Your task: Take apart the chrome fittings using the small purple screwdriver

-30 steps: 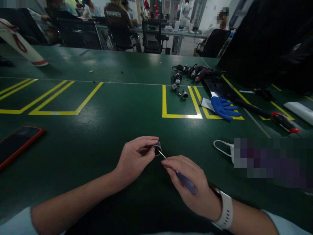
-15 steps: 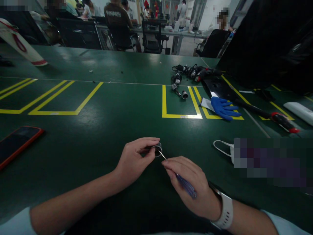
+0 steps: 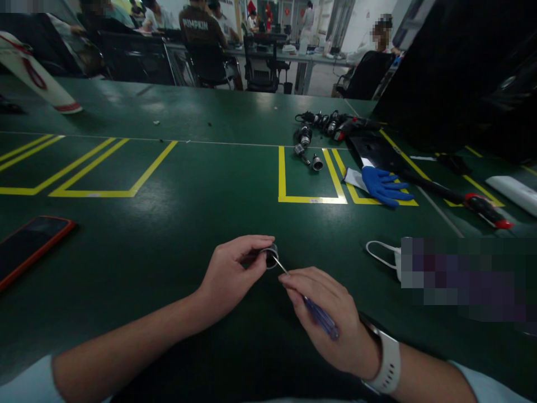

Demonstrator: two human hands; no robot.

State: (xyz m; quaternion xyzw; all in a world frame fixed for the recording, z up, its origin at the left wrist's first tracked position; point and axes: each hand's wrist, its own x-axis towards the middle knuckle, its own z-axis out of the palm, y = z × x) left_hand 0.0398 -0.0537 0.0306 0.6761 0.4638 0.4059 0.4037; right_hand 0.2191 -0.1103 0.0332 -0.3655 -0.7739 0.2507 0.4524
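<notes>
Fingers and thumb of my left hand [image 3: 232,268] pinch a small round metal ring-shaped part [image 3: 274,250], its open end turned toward my right hand. My right hand [image 3: 325,310] grips a screwdriver [image 3: 321,318] with a see-through purplish handle. The thin metal shaft points up and left, and its tip reaches into the ring's opening. Whether the tip touches the inner wall I cannot tell. Both hands are over the green table [image 3: 201,224].
Several metal drill-chuck-like parts [image 3: 305,136] lie beyond the hands at the right, near a blue glove [image 3: 384,184] and a red-and-black handled tool [image 3: 486,210]. A phone [image 3: 36,240] lies at left, a white strap loop [image 3: 380,252] at right. People sit behind.
The screwdriver and my right hand have shifted very slightly to the right. My left hand stays in place with the ring-shaped part.
</notes>
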